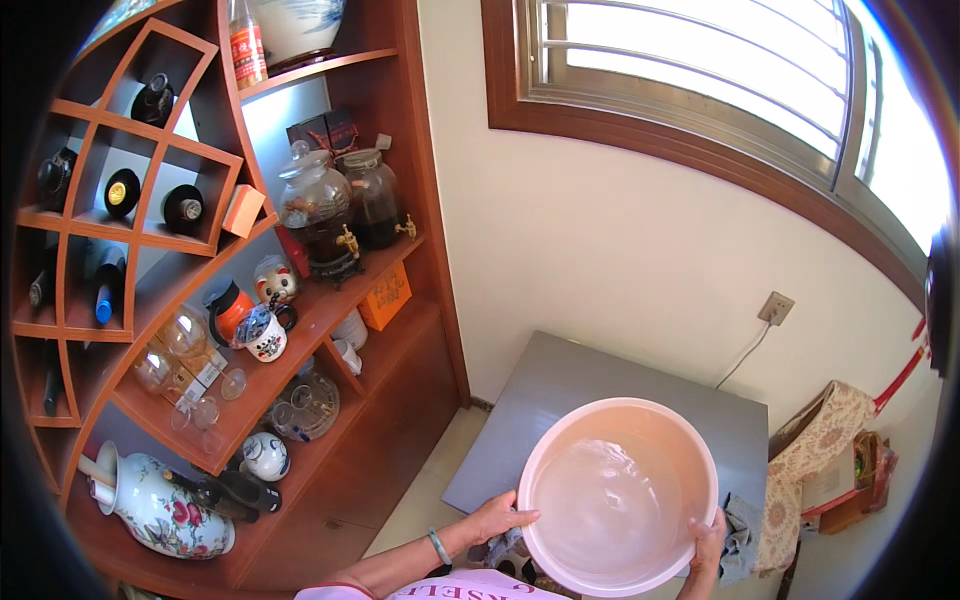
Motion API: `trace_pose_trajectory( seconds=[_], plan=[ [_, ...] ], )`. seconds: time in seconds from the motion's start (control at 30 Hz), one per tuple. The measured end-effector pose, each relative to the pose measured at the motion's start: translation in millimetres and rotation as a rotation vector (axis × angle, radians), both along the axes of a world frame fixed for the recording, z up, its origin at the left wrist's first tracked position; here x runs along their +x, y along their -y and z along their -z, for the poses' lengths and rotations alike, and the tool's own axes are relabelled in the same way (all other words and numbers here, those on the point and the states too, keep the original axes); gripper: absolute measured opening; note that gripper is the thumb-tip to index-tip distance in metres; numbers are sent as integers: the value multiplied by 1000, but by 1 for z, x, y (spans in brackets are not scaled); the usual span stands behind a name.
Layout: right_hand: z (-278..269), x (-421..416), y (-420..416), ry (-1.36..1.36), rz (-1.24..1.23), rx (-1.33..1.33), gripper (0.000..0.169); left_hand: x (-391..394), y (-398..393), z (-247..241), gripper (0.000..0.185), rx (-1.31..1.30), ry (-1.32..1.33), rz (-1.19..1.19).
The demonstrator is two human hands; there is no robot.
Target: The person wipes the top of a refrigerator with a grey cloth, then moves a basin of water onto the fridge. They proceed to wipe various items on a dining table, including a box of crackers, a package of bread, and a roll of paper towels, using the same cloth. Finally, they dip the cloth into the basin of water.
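Note:
A pink plastic basin (619,409) with water in it is held in front of my body, above the grey flat top (540,390) of a low cabinet or table. On its left rim my left hand (501,519) has the thumb over the edge and the fingers outside. My right hand (706,541) grips the opposite rim the same way. Light glints on the rippled water (611,502). A grey cloth (501,549) shows below my left hand, partly hidden by the basin. Another grey cloth (739,536) hangs by the right side of the grey top.
At the left stands a wooden display cabinet (442,225) with wine bottles (121,191), glass jars (315,199), wine glasses (184,330) and a floral porcelain vase (176,510). A wall socket (775,307) with a cord is at right, near a patterned cloth (825,442). A barred window (690,67) is above.

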State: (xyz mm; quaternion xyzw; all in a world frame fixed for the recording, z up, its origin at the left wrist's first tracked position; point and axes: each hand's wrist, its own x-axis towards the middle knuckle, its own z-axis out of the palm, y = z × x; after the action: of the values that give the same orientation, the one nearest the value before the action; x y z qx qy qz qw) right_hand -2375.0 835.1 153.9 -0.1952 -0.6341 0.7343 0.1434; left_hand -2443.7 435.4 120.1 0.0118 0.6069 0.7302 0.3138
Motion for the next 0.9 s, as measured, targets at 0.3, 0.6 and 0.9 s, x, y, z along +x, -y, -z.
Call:
trace_pose_trajectory(
  seconds=[0.3,0.6,0.9],
  plan=[
    [-1,12,-23,14,10,59,53,-7,-25,21,53,-49,-129,84],
    [11,1,-41,91,-51,37,59,-8,-28,22,49,-71,-85,160],
    [19,18,-55,131,-22,111,61,-2,-26,17,45,-60,-60,319]
  ],
)
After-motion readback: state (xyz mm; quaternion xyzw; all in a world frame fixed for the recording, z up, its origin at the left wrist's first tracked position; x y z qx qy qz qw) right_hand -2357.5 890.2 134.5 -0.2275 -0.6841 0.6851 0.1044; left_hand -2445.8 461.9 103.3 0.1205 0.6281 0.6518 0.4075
